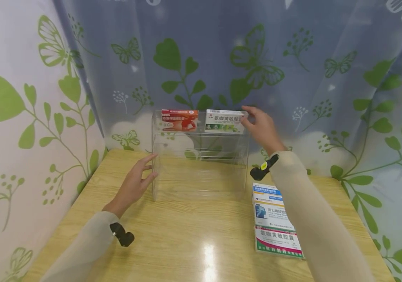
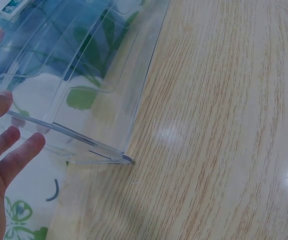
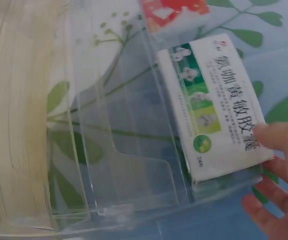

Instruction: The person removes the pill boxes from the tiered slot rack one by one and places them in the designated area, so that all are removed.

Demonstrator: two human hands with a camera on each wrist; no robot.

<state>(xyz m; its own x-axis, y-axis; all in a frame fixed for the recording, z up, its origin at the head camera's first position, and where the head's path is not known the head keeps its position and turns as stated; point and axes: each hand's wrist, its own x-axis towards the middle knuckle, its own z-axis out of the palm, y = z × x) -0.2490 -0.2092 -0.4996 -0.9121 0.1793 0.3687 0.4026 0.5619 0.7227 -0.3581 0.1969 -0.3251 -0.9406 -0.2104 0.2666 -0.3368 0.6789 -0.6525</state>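
Observation:
A clear tiered display rack (image 1: 201, 182) stands on the table. On its top tier sit a red-and-white medicine box (image 1: 179, 120) at left and a white-and-green medicine box (image 1: 225, 122) at right. My right hand (image 1: 262, 127) pinches the right end of the white-and-green box (image 3: 211, 107); its thumb lies on the printed face, other fingers beside and behind the end. My left hand (image 1: 134, 184) touches the rack's left side panel with fairly straight, spread fingers. In the left wrist view, the fingertips (image 2: 28, 150) lie along the panel's edge.
Several medicine boxes (image 1: 275, 223) lie in a column on the table's right side, partly covered by the right forearm. A patterned curtain (image 1: 201, 51) hangs right behind the rack. The wooden table (image 1: 172, 239) extends in front.

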